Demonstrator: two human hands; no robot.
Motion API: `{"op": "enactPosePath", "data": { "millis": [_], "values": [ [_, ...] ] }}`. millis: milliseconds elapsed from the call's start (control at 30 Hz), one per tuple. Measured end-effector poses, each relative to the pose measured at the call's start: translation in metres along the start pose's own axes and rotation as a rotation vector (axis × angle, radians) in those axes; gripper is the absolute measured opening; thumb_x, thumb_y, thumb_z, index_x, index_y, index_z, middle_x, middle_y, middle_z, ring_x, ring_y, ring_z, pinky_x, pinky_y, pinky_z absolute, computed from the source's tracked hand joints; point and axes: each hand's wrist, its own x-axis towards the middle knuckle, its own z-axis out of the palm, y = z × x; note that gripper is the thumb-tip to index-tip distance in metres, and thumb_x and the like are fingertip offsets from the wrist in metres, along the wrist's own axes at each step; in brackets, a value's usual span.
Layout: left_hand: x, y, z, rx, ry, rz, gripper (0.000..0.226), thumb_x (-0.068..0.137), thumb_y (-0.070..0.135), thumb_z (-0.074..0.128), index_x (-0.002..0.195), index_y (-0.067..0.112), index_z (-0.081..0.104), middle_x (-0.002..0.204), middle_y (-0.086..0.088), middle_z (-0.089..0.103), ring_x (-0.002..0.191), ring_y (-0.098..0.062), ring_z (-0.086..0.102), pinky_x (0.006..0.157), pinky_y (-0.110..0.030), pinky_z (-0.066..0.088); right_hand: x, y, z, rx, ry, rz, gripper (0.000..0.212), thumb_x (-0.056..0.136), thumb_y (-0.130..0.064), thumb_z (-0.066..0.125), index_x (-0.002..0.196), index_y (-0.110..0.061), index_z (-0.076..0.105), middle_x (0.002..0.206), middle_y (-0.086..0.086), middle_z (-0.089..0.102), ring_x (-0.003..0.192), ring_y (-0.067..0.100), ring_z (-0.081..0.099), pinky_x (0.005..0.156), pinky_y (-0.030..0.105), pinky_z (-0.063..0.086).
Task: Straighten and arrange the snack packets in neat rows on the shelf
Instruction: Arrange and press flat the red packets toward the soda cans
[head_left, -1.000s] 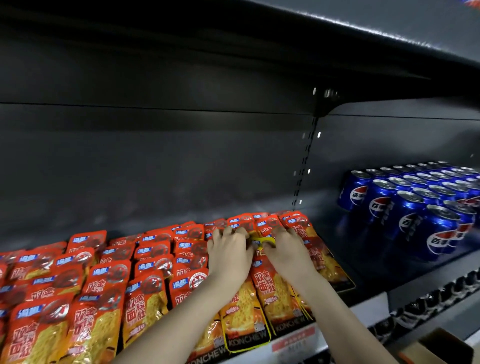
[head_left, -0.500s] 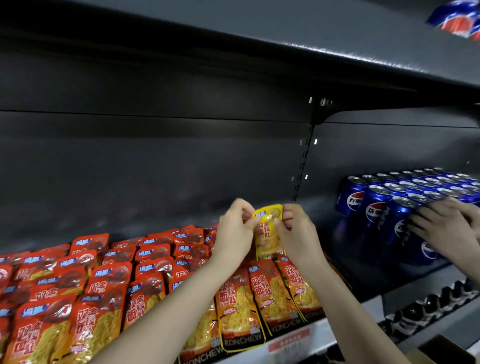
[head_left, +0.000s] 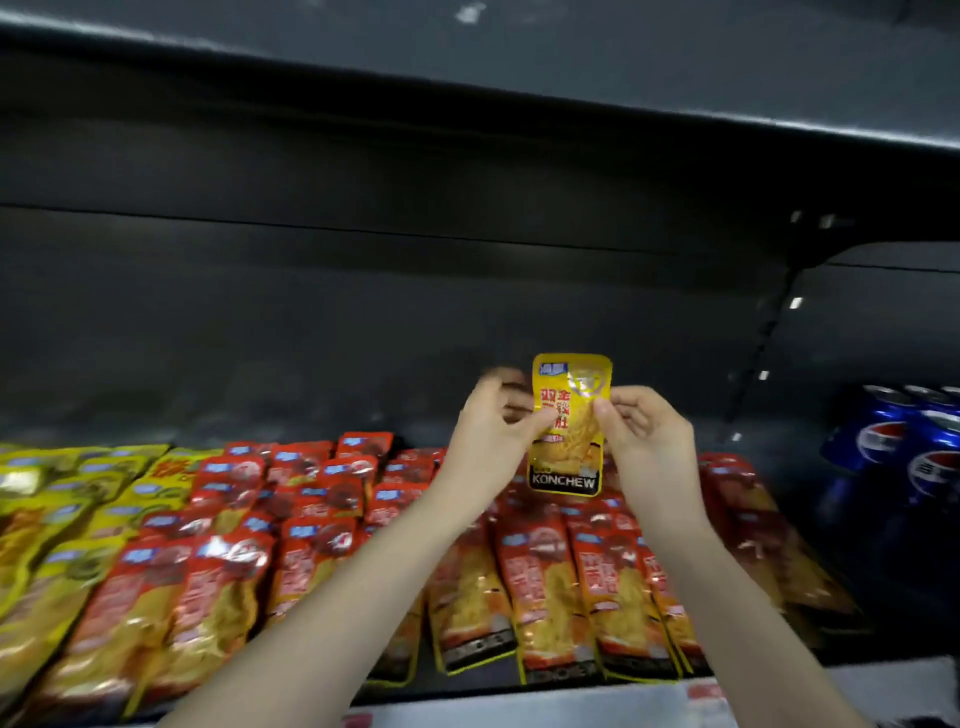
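Note:
A yellow snack packet (head_left: 569, 431) marked KONCHEW hangs upright above the shelf. My left hand (head_left: 491, 434) pinches its left edge and my right hand (head_left: 647, 441) pinches its right edge. Below them lie rows of red snack packets (head_left: 545, 582), overlapping and slightly askew, running from the middle of the shelf to the right. More red packets (head_left: 218, 587) lie left of my arms. Yellow packets (head_left: 57, 525) fill the far left of the shelf.
Blue cola cans (head_left: 904, 447) stand at the right on the same shelf. A dark shelf board (head_left: 467, 88) hangs overhead and a dark back wall (head_left: 311, 322) lies behind. The shelf's front lip (head_left: 571, 701) carries white and red price labels.
Both hands lifted the yellow packet from among the red packets and raised it upright. The view swung left, showing yellow packets at the left. Another person's hand at the cans is gone from view.

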Motion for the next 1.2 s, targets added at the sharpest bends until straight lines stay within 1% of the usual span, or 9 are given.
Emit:
{"op": "enactPosePath", "data": {
  "millis": [200,400,500,600,733,833,933,1033,1200],
  "values": [
    [-0.032,-0.009,-0.108,0.109,0.104,-0.065,0.012,0.084,0.007,0.067,0.092,0.010,0.058,0.068,0.000,0.063,0.061,0.001,0.060,0.060,-0.011,0.046,-0.031,-0.020,0.095,0.166,-0.221,0.064,0.015,0.091,-0.007,0.057,0.089,-0.021,0.060,0.075,-0.005,0.067,0.065,0.001,0.062,0.059,0.021,0.052],
    [-0.071,-0.007,-0.219,0.226,0.183,-0.139,0.020,0.085,0.008,0.065,0.083,0.023,0.054,0.073,0.003,0.063,0.060,0.004,0.060,0.058,-0.013,0.046,-0.068,-0.045,0.192,0.114,-0.426,0.015,0.021,0.090,-0.005,0.059,0.090,-0.026,0.055,0.081,0.005,0.067,0.069,0.015,0.064,0.061,0.039,0.055],
    [-0.087,-0.007,-0.264,0.296,0.224,-0.179,0.024,0.084,0.005,0.066,0.079,0.024,0.052,0.069,0.005,0.059,0.055,0.005,0.057,0.063,-0.023,0.050,-0.088,-0.055,0.235,0.129,-0.497,0.062,0.027,0.090,-0.004,0.058,0.110,-0.020,0.051,0.075,0.002,0.063,0.063,0.009,0.062,0.050,0.027,0.052],
    [-0.099,-0.012,-0.301,0.398,0.250,-0.209,0.027,0.083,0.005,0.067,0.077,0.025,0.051,0.070,0.006,0.056,0.061,0.002,0.057,0.073,-0.035,0.050,-0.107,-0.061,0.271,0.098,-0.540,0.057,0.030,0.090,-0.002,0.057,0.114,-0.019,0.050,0.081,0.007,0.061,0.058,0.009,0.060,0.047,0.021,0.049],
    [-0.112,-0.021,-0.344,0.514,0.215,-0.289,0.019,0.083,0.008,0.068,0.092,0.014,0.052,0.074,0.002,0.055,0.078,-0.024,0.062,0.079,-0.047,0.054,-0.130,-0.068,0.307,0.017,-0.577,0.073,0.035,0.089,-0.001,0.058,0.120,-0.015,0.051,0.081,0.013,0.056,0.059,0.011,0.055,0.048,0.024,0.053],
    [-0.122,-0.026,-0.369,0.614,0.168,-0.327,0.035,0.084,0.013,0.068,0.113,0.014,0.049,0.075,0.006,0.055,0.080,-0.025,0.064,0.080,-0.044,0.053,-0.147,-0.072,0.329,-0.041,-0.607,0.098,0.045,0.090,-0.006,0.059,0.129,-0.025,0.046,0.073,0.005,0.055,0.054,0.008,0.057,0.053,0.028,0.056],
    [-0.132,-0.032,-0.390,0.780,0.106,-0.292,0.035,0.085,0.023,0.066,0.115,0.022,0.048,0.081,0.012,0.060,0.092,-0.020,0.058,0.082,-0.038,0.049,-0.161,-0.075,0.343,-0.101,-0.620,0.118,0.039,0.091,-0.007,0.059,0.127,-0.016,0.050,0.077,-0.004,0.051,0.054,0.009,0.059,0.051,0.023,0.054],
    [-0.141,-0.038,-0.404,0.902,0.083,-0.251,0.022,0.087,0.031,0.062,0.106,0.021,0.056,0.109,0.009,0.064,0.107,-0.021,0.044,0.085,-0.031,0.040,-0.174,-0.078,0.351,-0.158,-0.627,0.135,0.037,0.092,-0.006,0.056,0.127,-0.018,0.051,0.081,-0.003,0.050,0.055,0.012,0.059,0.054,0.030,0.055],
    [-0.152,-0.050,-0.418,1.052,0.040,-0.028,0.024,0.084,0.027,0.066,0.107,0.022,0.063,0.096,0.005,0.067,0.096,-0.021,0.050,0.090,-0.033,0.040,-0.190,-0.083,0.357,-0.267,-0.614,0.136,0.043,0.095,-0.007,0.050,0.133,-0.025,0.045,0.079,-0.003,0.053,0.066,0.018,0.061,0.072,0.038,0.053]
  ]
}}
